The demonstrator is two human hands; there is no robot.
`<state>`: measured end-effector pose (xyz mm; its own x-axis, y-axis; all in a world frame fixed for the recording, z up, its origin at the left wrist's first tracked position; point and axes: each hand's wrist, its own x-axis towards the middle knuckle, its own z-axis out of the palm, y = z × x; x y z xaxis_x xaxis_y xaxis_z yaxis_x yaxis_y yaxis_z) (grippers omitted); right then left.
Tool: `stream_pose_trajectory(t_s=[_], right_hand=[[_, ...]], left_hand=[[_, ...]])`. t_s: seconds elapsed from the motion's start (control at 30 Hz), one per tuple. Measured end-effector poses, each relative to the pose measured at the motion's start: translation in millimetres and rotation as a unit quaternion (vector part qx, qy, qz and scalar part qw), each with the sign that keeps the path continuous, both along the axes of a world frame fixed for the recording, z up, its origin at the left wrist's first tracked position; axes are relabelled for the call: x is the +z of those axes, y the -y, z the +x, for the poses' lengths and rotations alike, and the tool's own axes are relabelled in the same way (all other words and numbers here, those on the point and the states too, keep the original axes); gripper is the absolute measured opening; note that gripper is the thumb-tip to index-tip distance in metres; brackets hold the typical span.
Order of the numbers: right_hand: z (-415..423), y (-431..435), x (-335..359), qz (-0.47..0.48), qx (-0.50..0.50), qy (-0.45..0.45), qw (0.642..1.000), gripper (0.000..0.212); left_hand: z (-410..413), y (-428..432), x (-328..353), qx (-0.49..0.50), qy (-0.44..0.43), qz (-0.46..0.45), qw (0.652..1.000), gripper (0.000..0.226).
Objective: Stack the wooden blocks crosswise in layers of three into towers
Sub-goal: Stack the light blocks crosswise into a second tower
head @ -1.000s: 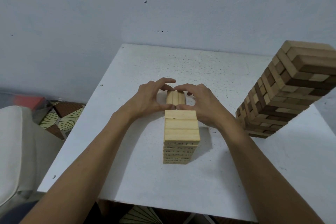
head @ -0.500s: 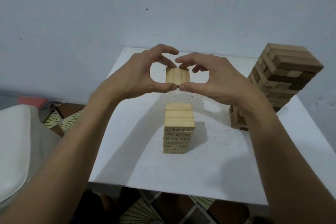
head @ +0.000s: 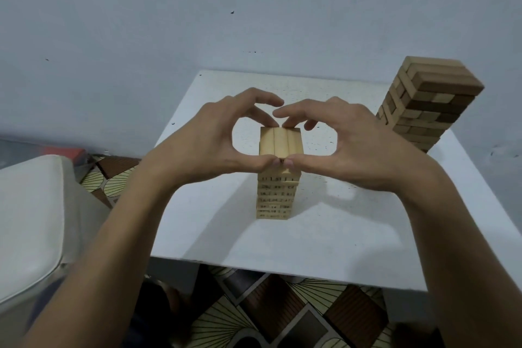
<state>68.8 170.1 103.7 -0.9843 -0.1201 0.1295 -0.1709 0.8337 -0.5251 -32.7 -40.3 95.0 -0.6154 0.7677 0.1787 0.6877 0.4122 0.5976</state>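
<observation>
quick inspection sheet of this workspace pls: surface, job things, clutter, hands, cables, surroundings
surface: white square table, dark specks scattered on it
job's things: row of three pale wooden blocks held at the top of the pale wooden block tower, contact hidden by thumbs; taller mixed-brown wooden block tower stands apart, right rear
clutter: nothing seen
grippers: left hand and right hand both pinch the row, thumbs near side, fingers far side
cables: nothing seen
surroundings: pale grey wall, white cushioned seat at left, patterned floor tiles
</observation>
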Motion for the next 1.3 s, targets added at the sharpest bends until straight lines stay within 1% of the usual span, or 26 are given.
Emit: stream_pose_trajectory(t_s=[0.13,0.47,0.63,0.8,0.93,1.03,1.3], right_hand=[[3.4,-0.1,-3.7,0.006,0.002,0.012,1.0,0.057],[0.6,0.6,-8.0,0.021,0.002,0.023,1.0,0.06],[0.2,-1.0,-10.4,0.015,0.006,0.019,1.0,0.057],[2.8,-3.6,-13.9,0.011,-0.002,0.013,1.0,0.063],[5.4,-5.3,-18.1,0.002,-0.002,0.019,1.0,0.064],[6.5,-4.4,-18.1,-0.002,-0.003,0.023,1.0,0.066],[5.7,-4.4,-19.3,-0.013,-0.002,0.015,1.0,0.061]], left_hand=[[4.2,0.6,-6.8,0.0,0.014,0.005,1.0,0.07],[2.5,1.9,-12.4,0.001,0.018,-0.009,1.0,0.067],[1.9,1.6,-13.8,-0.001,0.021,-0.009,1.0,0.072],[4.8,2.1,-15.5,-0.004,0.026,-0.01,1.0,0.082],[4.9,3.4,-17.2,-0.002,0.024,-0.017,1.0,0.083],[4.3,3.1,-18.2,0.003,0.022,-0.015,1.0,0.081],[4.3,1.6,-18.1,0.005,0.017,-0.014,1.0,0.071]])
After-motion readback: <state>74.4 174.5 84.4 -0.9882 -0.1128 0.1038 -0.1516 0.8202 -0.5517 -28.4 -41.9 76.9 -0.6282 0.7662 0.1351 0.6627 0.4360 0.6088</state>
